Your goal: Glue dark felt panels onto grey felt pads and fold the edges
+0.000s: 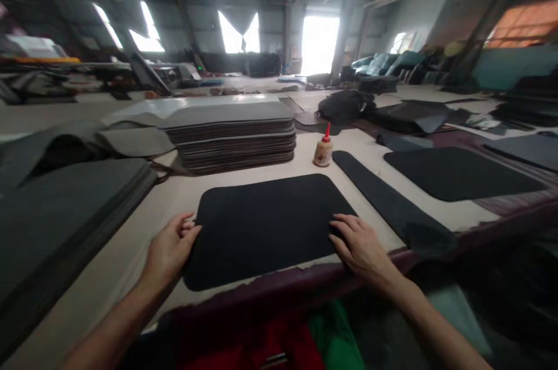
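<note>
A black flat panel (pixel 270 230) with rounded corners lies before me on the pale table, its near edge by the table's front. At its left edge is my left hand (pixel 170 251), fingers loosely bent and apart, the thumb tip touching the panel's side. My right hand (pixel 360 242) rests over the panel's right edge with fingers spread, open and holding nothing. Just beyond the panel stands a small glue bottle (pixel 323 152) with a red nozzle. A long dark strip (pixel 387 201) lies to the right of the panel.
A thick stack of dark sheets (pixel 235 143) rises behind the panel. More layered sheets (pixel 65 219) fill the left side. Another black panel (pixel 462 172) lies at the right, with a black bundle (pixel 344 107) farther back. Maroon cloth (pixel 261 300) hangs along the table's front edge.
</note>
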A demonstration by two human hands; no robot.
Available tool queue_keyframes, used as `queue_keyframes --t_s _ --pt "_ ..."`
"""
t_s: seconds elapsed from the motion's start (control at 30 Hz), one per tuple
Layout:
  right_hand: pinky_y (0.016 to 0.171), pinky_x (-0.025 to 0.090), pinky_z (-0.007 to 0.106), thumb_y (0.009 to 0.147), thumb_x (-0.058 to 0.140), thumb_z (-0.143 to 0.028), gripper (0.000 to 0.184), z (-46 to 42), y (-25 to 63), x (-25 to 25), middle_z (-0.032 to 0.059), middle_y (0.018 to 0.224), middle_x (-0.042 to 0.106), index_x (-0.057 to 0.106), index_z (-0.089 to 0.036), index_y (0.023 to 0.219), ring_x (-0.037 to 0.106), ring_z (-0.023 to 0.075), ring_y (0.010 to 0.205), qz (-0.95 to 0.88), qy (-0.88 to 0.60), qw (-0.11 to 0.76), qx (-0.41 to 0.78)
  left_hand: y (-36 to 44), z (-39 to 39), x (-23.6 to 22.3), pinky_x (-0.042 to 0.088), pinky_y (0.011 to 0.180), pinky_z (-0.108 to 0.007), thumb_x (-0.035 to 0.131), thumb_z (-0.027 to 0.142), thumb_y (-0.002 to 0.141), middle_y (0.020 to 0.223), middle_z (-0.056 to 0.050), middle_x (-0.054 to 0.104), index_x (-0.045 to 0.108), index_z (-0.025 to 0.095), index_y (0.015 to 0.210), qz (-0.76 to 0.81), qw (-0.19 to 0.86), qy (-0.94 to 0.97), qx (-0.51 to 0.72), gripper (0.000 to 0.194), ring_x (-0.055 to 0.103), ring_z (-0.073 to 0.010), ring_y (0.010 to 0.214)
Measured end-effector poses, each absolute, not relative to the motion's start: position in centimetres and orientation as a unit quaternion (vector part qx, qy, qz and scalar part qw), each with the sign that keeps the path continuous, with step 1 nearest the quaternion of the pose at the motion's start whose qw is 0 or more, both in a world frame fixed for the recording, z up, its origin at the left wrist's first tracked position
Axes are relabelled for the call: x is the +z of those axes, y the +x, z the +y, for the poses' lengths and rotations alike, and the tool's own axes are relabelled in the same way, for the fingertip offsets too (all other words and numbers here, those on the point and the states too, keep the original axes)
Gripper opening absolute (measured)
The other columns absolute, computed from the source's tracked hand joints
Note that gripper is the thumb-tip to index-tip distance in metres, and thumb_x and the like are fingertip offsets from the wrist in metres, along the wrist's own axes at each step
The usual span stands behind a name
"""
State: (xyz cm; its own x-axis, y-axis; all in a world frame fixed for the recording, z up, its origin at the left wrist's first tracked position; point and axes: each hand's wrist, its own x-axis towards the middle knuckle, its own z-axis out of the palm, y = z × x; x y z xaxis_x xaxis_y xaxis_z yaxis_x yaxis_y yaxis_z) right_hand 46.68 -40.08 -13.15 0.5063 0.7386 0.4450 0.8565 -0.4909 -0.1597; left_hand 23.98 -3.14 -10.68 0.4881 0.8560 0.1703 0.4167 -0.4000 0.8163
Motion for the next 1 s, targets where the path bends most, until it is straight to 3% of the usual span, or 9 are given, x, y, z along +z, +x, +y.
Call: queue_keyframes --t_s 0.13,0.33,0.5,0.73,0.8,0.87,0.93,1.0 --pt "0.1 0.049 0.048 0.102 0.043 -0.043 0.04 -41.1 47.8 -14.2 0.0133 0.127 0.065 0.068 -0.016 0.117 0.06 0.0298 0.115 -0.509 -0.816 0.205 -0.182 23.3 -3.7 -10.3 0.052 0.066 -0.03 0.065 0.037 0.07 0.082 -0.006 0.071 0.058 0.014 0.119 0.391 0.494 0.718 0.295 0.054 0.066 -0.0201 0.071" --pt "0.098 0.05 0.055 0.099 0.037 -0.052 0.05 -41.7 49.0 -15.1 0.0141 0.126 0.066 0.068 -0.016 0.115 0.062 0.0339 0.114 -0.531 -0.802 0.2 -0.189 22.4 -3.7 -10.2 0.053 0.07 -0.028 0.06 0.028 0.075 0.093 -0.01 0.072 0.057 0.013 0.118 0.359 0.582 0.669 0.292 0.045 0.067 -0.016 0.075" --pt "0.097 0.051 0.055 0.097 0.04 -0.053 0.046 -41.8 49.2 -14.8 0.0145 0.123 0.068 0.07 -0.021 0.113 0.064 0.0345 0.11 -0.537 -0.799 0.217 -0.162 22.1 -4.1 -10.1 0.047 0.063 -0.025 0.072 0.027 0.067 0.08 -0.002 0.067 0.058 0.013 0.118 0.338 0.585 0.68 0.284 0.055 0.06 -0.013 0.065" --pt "0.098 0.051 0.055 0.096 0.04 -0.054 0.048 -41.5 49.0 -14.8 0.0127 0.123 0.068 0.071 -0.021 0.111 0.064 0.034 0.111 -0.53 -0.803 0.228 -0.147 22.7 -3.4 -10.6 0.046 0.061 -0.026 0.066 0.018 0.068 0.073 0.0 0.061 0.057 0.011 0.12 0.349 0.5 0.747 0.265 0.053 0.057 -0.0133 0.06" --pt "0.098 0.052 0.055 0.095 0.042 -0.055 0.048 -41.6 49.1 -14.7 0.0125 0.123 0.068 0.071 -0.021 0.112 0.064 0.0338 0.112 -0.533 -0.8 0.238 -0.136 22.6 -3.7 -10.2 0.05 0.068 -0.032 0.064 0.017 0.071 0.081 -0.004 0.063 0.057 0.01 0.121 0.361 0.448 0.772 0.272 0.051 0.061 -0.0173 0.068" --pt "0.1 0.052 0.055 0.094 0.044 -0.057 0.048 -41.8 49.4 -14.1 0.0118 0.125 0.068 0.07 -0.022 0.115 0.064 0.0337 0.114 -0.524 -0.805 0.257 -0.107 22.5 -4.8 -9.5 0.052 0.087 -0.042 0.064 0.018 0.074 0.103 -0.012 0.064 0.057 0.012 0.124 0.357 0.385 0.8 0.291 0.051 0.064 -0.0245 0.091" --pt "0.098 0.053 0.052 0.092 0.048 -0.061 0.05 -41.8 50.2 -12.7 0.0112 0.13 0.066 0.068 -0.025 0.119 0.063 0.0337 0.115 -0.494 -0.816 0.29 -0.072 22.9 -7.1 -8.5 0.041 0.107 -0.05 0.067 0.02 0.077 0.123 -0.014 0.059 0.059 0.016 0.123 0.323 0.338 0.829 0.306 0.048 0.056 -0.0298 0.117" --pt "0.091 0.057 0.047 0.089 0.053 -0.064 0.054 -41.2 51.3 -10.6 0.0115 0.135 0.062 0.063 -0.027 0.127 0.065 0.0325 0.112 -0.441 -0.83 0.338 -0.039 23.7 -10.3 -7.8 0.033 0.116 -0.051 0.068 0.023 0.08 0.13 -0.011 0.059 0.063 0.02 0.12 0.248 0.313 0.869 0.294 0.04 0.047 -0.0302 0.129"
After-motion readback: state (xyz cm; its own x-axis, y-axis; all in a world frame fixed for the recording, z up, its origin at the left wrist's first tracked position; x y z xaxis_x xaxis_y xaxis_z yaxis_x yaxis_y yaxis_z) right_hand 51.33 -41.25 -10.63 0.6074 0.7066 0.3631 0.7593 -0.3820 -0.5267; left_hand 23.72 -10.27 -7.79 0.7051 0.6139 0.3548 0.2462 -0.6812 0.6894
